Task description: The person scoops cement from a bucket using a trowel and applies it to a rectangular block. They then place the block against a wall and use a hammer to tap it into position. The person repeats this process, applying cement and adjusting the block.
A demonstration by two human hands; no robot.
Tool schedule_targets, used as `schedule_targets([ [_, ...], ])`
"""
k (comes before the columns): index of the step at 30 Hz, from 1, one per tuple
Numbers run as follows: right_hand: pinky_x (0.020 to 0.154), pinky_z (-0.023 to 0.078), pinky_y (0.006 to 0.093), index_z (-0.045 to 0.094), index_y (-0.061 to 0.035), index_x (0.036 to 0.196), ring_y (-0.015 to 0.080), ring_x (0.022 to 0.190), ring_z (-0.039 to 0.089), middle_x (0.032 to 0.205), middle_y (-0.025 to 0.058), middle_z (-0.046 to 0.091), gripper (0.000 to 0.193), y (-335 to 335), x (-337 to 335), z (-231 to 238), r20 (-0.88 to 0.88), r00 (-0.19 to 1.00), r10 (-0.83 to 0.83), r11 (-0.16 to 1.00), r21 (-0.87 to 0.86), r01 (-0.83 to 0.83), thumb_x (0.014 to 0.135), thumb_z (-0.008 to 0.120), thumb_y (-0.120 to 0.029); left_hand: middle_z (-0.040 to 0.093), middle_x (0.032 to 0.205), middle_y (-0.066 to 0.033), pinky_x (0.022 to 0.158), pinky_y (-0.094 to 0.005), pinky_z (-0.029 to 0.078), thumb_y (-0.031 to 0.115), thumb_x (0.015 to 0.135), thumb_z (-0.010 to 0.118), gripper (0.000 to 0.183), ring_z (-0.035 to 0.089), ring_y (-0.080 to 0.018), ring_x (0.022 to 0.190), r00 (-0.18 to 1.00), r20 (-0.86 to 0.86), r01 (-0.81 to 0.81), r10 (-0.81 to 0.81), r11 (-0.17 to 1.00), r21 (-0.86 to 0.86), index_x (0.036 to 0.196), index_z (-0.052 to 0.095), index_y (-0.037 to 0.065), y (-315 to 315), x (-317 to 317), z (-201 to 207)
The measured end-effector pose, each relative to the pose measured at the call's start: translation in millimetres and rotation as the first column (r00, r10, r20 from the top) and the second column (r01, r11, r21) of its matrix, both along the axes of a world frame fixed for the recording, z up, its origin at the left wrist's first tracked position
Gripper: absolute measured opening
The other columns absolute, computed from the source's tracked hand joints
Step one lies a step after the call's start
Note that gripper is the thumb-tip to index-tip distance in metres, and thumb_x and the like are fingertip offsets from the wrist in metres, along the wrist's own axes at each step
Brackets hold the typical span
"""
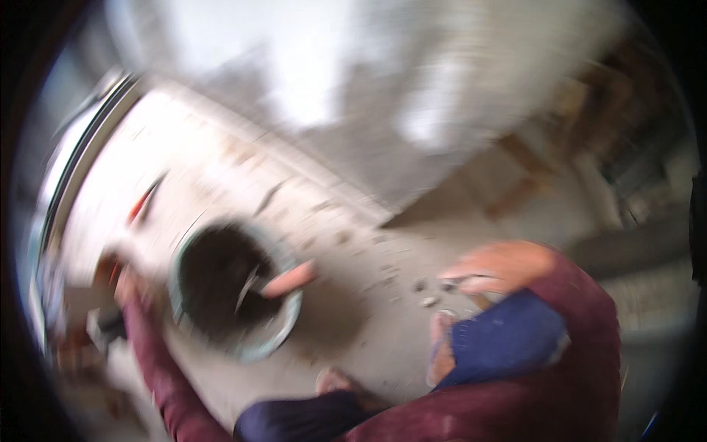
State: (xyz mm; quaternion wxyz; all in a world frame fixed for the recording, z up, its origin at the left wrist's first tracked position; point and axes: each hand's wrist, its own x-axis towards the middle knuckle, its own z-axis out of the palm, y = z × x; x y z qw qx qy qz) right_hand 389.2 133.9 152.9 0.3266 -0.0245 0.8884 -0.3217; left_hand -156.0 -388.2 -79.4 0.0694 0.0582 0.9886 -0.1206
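A round, pale green bucket (287,324) stands on the floor in front of me, with dark, mortar-like material inside. A trowel (289,280) lies in it, its light handle pointing right over the rim. Left of the bucket, my left hand (129,289) reaches out beside a brownish thing with an orange streak (110,268); blur hides its fingers. My right hand (501,268) is above my right knee, fingers drawn together. Something small and dark shows at its fingertips, and a tan piece below it, both too smeared to name.
An orange-and-dark hand tool (146,200) lies on the floor beyond the bucket. Crumbs and small lumps (428,301) are scattered right of it. A grey wall (353,140) rises ahead, its corner jutting toward me. Blurred brown pieces (526,180) lie at the right.
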Motion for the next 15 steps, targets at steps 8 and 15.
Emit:
schedule_targets([
  [8, 0.075, 0.046, 0.0401, 0.057, -0.0032, 0.120, 0.0362, 0.086, 0.059, 0.094, 0.0184, 0.063, 0.041, -67.8, -18.5, 9.6, 0.030, 0.999, -0.018, 0.995, 0.096, 0.015, 0.082, 0.059, -0.018, 0.067, 0.081, -0.0182, 0.085, -0.0414, 0.045, 0.042, 0.094, 0.041, 0.050, 0.064, -0.0315, 0.087, 0.995, -0.003, 0.081, -0.099, 0.795, 0.601, 0.075, 0.071, 0.006, -96.5, -55.8, -21.9],
  [15, 0.072, 0.047, 0.0391, 0.058, 0.0004, 0.117, 0.0354, 0.081, 0.060, 0.088, 0.0182, 0.063, 0.041, -44.7, -8.5, 15.1, 0.005, 1.000, 0.003, 0.997, 0.072, -0.003, 0.079, 0.062, -0.015, 0.067, 0.104, -0.0147, 0.087, -0.0400, 0.048, 0.053, 0.091, 0.044, 0.049, 0.063, -0.0283, 0.102, 0.985, -0.132, -0.096, 0.112, 0.988, 0.124, 0.102, 0.070, 0.014, 0.0, 45.4, 67.4],
])
